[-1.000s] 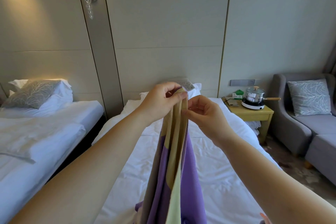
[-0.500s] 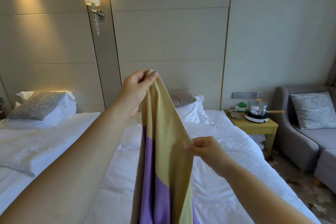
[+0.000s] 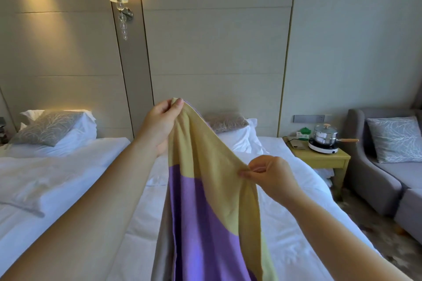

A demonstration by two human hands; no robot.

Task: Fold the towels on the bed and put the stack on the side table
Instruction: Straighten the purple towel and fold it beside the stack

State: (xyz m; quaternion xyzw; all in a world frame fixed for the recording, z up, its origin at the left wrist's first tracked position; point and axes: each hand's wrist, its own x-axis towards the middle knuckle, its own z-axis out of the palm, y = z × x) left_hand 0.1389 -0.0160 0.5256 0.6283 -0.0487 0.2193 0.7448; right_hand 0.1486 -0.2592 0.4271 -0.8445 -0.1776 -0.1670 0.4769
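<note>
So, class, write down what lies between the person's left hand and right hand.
In the head view, the yellow band of the towel spans from the left hand to the right hand; both pinch it.

**Both arms out, both hands pinching**

The person stands with two bare forearms stretched forward. The left hand (image 3: 163, 125) is raised the higher of the two, wrist angled up, thumb and fingertips closed on the top corner of the towel (image 3: 205, 189). The right hand (image 3: 271, 173) sits lower and off to the right, its knuckles up and its fingers curled, thumb and forefinger nipping the towel's edge.
</note>
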